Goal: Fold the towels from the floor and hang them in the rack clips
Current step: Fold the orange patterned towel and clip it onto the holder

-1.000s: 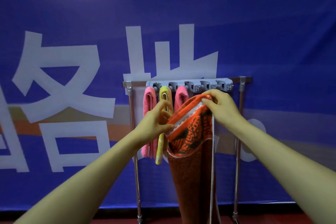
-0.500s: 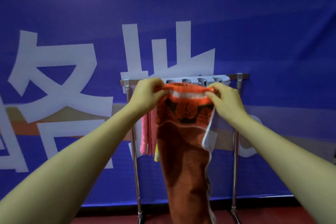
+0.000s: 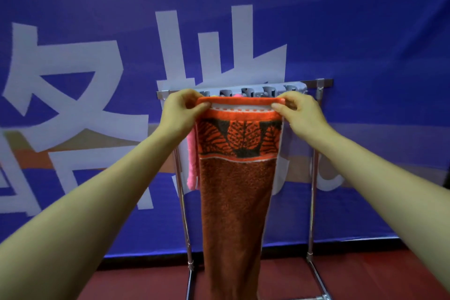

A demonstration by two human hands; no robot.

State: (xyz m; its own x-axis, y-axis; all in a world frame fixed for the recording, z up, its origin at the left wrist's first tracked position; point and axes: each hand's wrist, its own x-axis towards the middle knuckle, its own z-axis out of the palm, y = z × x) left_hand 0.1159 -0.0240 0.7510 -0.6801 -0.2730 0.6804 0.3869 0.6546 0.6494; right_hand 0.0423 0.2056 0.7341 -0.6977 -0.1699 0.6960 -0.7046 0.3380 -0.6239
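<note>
A blue banner with large white characters is filling the wall behind the rack, and a strip of dark red floor is showing under the rack's feet. The rack is standing close against the banner on its thin metal posts. In front of it, the orange towel is hanging in a long narrow fall from the top of the rack almost to the floor, and it is covering most of the rack's middle. Its patterned band is sitting just below the rack's top bar, and its upper hem is being held flat and level along the grey clip strip fixed to that bar. A pink towel is hanging at the left of the rack, peeking out from behind the orange one, so at least one towel looks hung. What else is hanging behind the orange towel cannot be told. The left hand is pinching the towel's upper left corner, and the right hand is pinching its upper right corner, with the hem stretched between them. The orange towel seems narrowed by folding but is not yet caught in any clip, so gathering its top and pushing it into a free clip is looking like the remaining step. Whether more towels are waiting on the floor cannot be told.
</note>
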